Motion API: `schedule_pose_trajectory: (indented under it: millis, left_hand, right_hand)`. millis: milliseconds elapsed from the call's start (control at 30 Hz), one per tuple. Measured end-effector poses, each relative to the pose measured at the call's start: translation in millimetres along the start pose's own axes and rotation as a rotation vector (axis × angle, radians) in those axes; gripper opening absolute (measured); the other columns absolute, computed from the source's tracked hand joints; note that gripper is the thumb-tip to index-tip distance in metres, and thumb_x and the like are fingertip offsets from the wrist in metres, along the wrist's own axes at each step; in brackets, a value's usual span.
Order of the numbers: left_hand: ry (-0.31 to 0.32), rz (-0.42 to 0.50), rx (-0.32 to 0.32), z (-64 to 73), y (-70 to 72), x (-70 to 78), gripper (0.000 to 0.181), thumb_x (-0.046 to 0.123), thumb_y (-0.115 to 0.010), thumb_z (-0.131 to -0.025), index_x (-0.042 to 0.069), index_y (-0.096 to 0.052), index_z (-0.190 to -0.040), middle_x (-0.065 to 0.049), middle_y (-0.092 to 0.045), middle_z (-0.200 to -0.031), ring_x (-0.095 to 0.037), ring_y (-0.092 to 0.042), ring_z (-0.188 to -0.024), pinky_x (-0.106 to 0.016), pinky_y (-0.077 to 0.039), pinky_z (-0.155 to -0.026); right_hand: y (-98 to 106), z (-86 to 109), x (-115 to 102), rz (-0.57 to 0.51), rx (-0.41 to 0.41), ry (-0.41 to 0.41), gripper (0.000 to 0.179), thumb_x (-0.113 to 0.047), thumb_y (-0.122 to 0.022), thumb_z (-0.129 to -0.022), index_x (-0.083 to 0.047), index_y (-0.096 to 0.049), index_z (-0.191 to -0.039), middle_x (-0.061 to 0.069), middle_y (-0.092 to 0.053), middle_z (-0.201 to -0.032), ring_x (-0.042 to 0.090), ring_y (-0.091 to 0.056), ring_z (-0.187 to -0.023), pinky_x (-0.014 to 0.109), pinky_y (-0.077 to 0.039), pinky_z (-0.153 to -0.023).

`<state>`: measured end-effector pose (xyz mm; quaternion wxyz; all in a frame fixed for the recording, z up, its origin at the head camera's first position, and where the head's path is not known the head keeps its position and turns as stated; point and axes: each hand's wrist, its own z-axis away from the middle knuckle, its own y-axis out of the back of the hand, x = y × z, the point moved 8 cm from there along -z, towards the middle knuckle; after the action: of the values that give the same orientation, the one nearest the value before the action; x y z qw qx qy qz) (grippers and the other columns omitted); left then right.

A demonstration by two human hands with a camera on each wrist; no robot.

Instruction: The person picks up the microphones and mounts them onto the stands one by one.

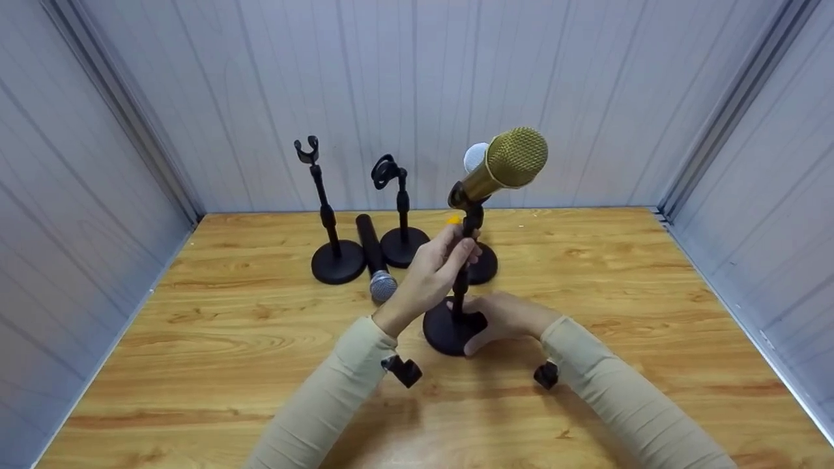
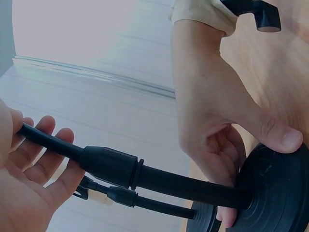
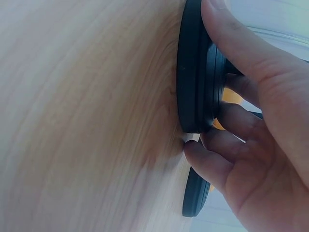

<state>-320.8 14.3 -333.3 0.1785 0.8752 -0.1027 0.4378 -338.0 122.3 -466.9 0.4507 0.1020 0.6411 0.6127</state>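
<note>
A gold microphone [image 1: 518, 156] sits tilted in the clip of a black desk microphone stand [image 1: 443, 332], its mesh head up and to the right. High on the pole, just below the clip, my left hand [image 1: 430, 270] pinches the stand between thumb and fingers. My right hand [image 1: 508, 316] grips the round base, thumb along the near edge and fingers round the far side. In the right wrist view, the base [image 3: 195, 72] stands close over the wooden table, with fingertips at its rim. The left wrist view shows the pole's thick collar [image 2: 108, 164] below my left fingers.
Behind the held stand is another stand's base [image 1: 485, 266] and a white microphone head [image 1: 474, 156]. To the left are two stands with vacant clips [image 1: 307, 151] [image 1: 386, 170]. Between them lies a black microphone [image 1: 371, 244] with a silver head. Panelled walls [image 1: 417, 85] enclose the table.
</note>
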Motion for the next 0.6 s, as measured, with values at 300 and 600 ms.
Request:
schedule_pose_trajectory:
  millis: [300, 600]
  left_hand:
    - [-0.010, -0.014, -0.017, 0.9, 0.9, 0.3, 0.023, 0.017, -0.045, -0.110, 0.001, -0.057, -0.120, -0.009, -0.067, -0.104, -0.024, -0.066, -0.096, -0.040, -0.056, -0.087]
    - [-0.042, 0.042, -0.046, -1.7, -0.3, -0.7, 0.022, 0.013, -0.044, -0.110, -0.002, -0.056, -0.121, -0.017, -0.067, -0.103, -0.030, -0.068, -0.095, -0.036, -0.058, -0.085]
  right_hand:
    - [-0.6, 2.4, -3.1, 0.002, 0.015, 0.062, 0.072, -0.052, -0.084, -0.078, -0.016, -0.064, -0.136, -0.002, -0.063, -0.136, 0.018, -0.059, -0.122, 0.040, -0.046, -0.104]
    - [0.3, 4.2, -1.3, -0.019, 0.014, 0.068, 0.076, -0.052, -0.084, -0.079, -0.017, -0.060, -0.142, -0.002, -0.059, -0.142, 0.018, -0.054, -0.129, 0.041, -0.041, -0.109]
